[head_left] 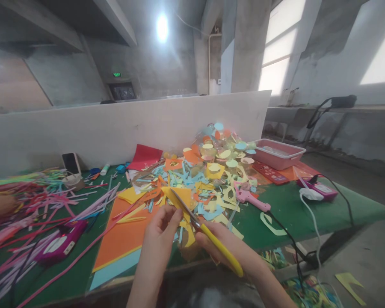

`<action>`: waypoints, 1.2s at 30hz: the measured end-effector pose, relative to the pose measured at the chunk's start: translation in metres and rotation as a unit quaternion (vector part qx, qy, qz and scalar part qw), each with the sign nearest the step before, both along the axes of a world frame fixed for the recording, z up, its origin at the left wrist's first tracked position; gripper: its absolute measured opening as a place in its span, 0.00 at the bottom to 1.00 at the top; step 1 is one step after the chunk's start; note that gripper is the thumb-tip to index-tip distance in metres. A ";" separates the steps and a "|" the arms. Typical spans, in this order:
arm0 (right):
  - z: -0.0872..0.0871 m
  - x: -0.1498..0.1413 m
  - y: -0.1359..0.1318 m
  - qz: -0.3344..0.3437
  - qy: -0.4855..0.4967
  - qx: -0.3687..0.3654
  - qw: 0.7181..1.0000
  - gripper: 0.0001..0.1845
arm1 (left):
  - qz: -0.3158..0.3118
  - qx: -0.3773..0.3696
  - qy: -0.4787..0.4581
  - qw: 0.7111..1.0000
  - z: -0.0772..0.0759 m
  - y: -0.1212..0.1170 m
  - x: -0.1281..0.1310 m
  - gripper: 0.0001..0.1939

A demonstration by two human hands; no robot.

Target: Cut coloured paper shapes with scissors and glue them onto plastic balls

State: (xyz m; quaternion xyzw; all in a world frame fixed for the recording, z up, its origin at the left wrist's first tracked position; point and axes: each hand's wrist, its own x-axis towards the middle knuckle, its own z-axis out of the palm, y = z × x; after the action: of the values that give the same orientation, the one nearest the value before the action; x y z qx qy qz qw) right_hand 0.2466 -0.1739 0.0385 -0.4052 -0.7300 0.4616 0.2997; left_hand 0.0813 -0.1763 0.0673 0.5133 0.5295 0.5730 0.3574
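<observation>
My left hand (164, 224) pinches a piece of yellow paper (182, 196) over the middle of the table. In my right hand (216, 239) are scissors with yellow handles (223, 248), their metal blades lying against the yellow paper. Whether the blades are fully closed is hard to make out. Under and behind both hands lies a heap of cut paper scraps (195, 177) in blue, yellow and orange. Orange sheets (122, 235) with a light blue sheet (115, 267) beneath them rest to the left of my left hand.
A pink glue gun (253, 200) lies right of the scraps. Behind it stands a pink plastic basket (279, 154). Purple power strips (317, 190) with cords sit on both sides. Pipe cleaners (51, 209) cover the left, near a phone (71, 163). A white panel (131, 124) edges the back.
</observation>
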 end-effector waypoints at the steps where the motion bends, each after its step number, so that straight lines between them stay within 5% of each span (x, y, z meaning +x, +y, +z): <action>1: -0.001 0.001 0.000 0.002 0.002 0.012 1.000 0.19 | -0.001 -0.002 -0.003 1.000 0.002 -0.002 0.002 0.16; 7: -0.005 0.005 0.001 0.059 0.029 0.057 0.996 0.19 | -0.038 -0.038 0.022 0.998 0.006 -0.005 -0.001 0.15; 19: -0.009 0.001 0.004 0.009 -0.004 0.010 1.000 0.23 | -0.046 -0.033 0.097 0.994 -0.002 -0.004 -0.011 0.18; 26: 0.004 0.000 -0.005 0.051 0.035 0.038 0.997 0.14 | -0.073 -0.054 0.127 0.988 0.002 -0.005 -0.012 0.18; 36: 0.006 -0.004 -0.004 0.003 0.006 -0.011 1.000 0.17 | 0.020 -0.012 0.095 0.995 0.000 -0.001 -0.007 0.20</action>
State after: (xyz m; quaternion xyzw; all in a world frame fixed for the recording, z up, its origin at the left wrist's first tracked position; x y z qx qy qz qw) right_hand 0.2425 -0.1776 0.0448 -0.4039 -0.7239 0.4731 0.2984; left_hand 0.0742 -0.1770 0.0676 0.5503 0.5781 0.5224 0.3002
